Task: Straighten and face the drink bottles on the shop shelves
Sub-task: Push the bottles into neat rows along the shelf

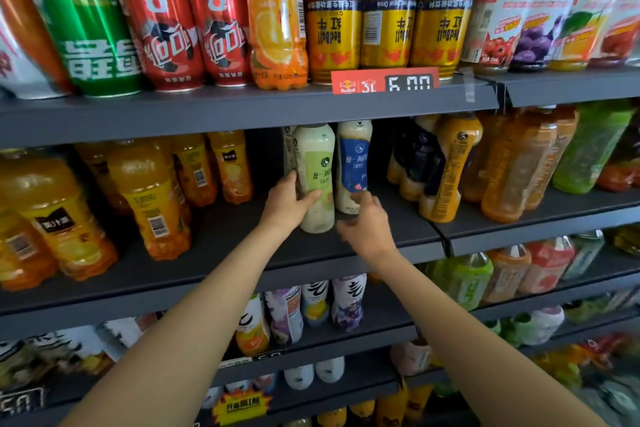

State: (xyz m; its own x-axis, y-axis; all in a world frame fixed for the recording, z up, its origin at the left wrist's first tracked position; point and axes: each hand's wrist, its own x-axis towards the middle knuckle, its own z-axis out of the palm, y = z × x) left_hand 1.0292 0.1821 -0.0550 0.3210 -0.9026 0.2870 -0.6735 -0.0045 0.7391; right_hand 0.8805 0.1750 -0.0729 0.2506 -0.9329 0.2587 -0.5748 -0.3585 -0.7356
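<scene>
Currently, your left hand (289, 199) grips the upright green-label milk tea bottle (317, 180) on the middle shelf (221, 253). Your right hand (367, 218), fingers loosely spread and holding nothing, reaches the blue-label bottle (354, 163) standing directly beyond it, touching its base.

Green-labelled milk tea bottle (316, 180): pale, creamy contents, upright near the front of the middle shelf (221, 274), label facing outward, gripped low on its body. Blue-labelled milk tea bottle (354, 163): same shape, upright just beside it on the right, set slightly further back, label also facing outward, base partly hidden.
</scene>
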